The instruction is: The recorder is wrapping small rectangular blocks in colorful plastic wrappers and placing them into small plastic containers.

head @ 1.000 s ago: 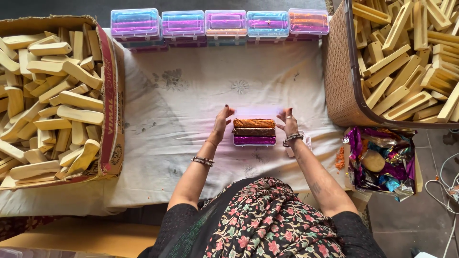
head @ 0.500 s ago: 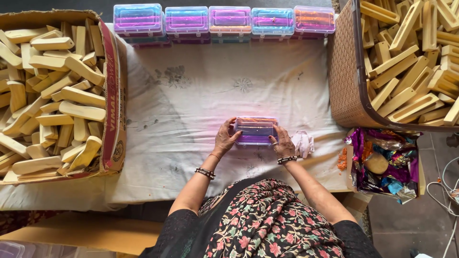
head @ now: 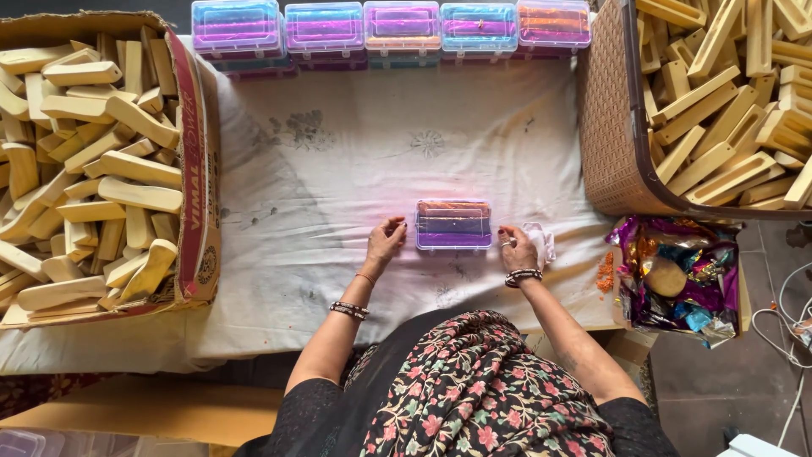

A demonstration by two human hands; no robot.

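Resting on white cloth (head: 338,169): clear lidded box (head: 453,225), mid-table. Left hand (head: 383,243) just beside its left edge, fingers curled, empty. Right hand (head: 518,248) beside right edge, grip unclear, near crumpled rag (head: 540,239).

My left hand (head: 385,241) rests on the white cloth (head: 338,169) just beside a closed clear plastic box (head: 454,225), fingers curled; my right hand (head: 518,250) sits at the box's other side, near a crumpled white rag (head: 541,239). Five filled boxes (head: 397,25) line the far edge. A cardboard carton (head: 199,152) and a woven basket (head: 605,127) hold pale wooden sticks.
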